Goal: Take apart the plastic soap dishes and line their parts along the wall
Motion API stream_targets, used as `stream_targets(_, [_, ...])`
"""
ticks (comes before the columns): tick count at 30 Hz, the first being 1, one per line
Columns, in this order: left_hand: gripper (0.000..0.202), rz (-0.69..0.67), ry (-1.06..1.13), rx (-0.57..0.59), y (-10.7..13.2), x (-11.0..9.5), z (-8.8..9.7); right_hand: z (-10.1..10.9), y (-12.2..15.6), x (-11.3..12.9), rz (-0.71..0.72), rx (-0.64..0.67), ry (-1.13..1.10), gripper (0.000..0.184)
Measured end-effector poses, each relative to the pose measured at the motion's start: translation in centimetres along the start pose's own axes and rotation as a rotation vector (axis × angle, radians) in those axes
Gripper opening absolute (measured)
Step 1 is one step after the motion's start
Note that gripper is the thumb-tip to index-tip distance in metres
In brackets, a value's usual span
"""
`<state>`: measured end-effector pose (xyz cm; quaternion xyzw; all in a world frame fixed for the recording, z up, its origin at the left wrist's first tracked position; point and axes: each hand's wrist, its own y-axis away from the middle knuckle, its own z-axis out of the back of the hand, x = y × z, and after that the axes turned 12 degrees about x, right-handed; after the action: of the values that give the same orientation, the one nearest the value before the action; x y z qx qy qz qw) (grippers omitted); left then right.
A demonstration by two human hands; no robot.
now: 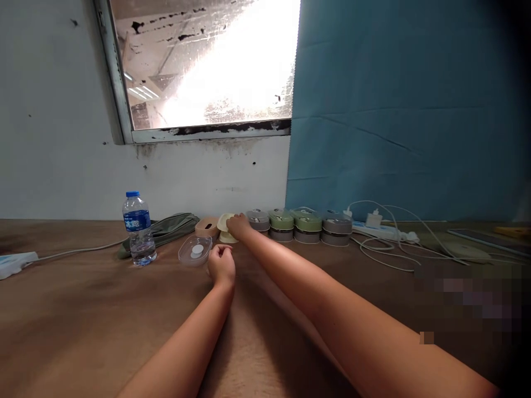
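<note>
My right hand [239, 225] reaches to the back of the table, its fingers closed at the edge of a cream lidded box [226, 222], one in a row of small containers. A second cream part [227, 237] shows under it, partly covered by my fingers. Closer to me, my left hand [221, 263] is curled with thumb and fingers together. Whatever it may hold is hidden. Just left of it lies a clear plastic lid [186, 255] with a white round piece [197, 250] on it. A peach box [206, 226] with a dark slot stands behind that lid.
Grey box [258, 221], green boxes [281, 220] and another grey box [337, 224] line the wall to the right. A water bottle [139, 229] stands left, before a grey-green pouch [176, 228]. Right, a white power strip [384, 229] trails loose cables.
</note>
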<state>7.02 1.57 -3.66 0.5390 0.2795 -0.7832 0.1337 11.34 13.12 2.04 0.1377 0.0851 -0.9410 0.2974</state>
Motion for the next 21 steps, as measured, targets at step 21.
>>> stream_targets(21, [0.015,-0.532,-0.92,0.188,-11.9,0.8,-0.3,-3.1,30.0,-13.0,0.462,0.143,-0.259,0.021])
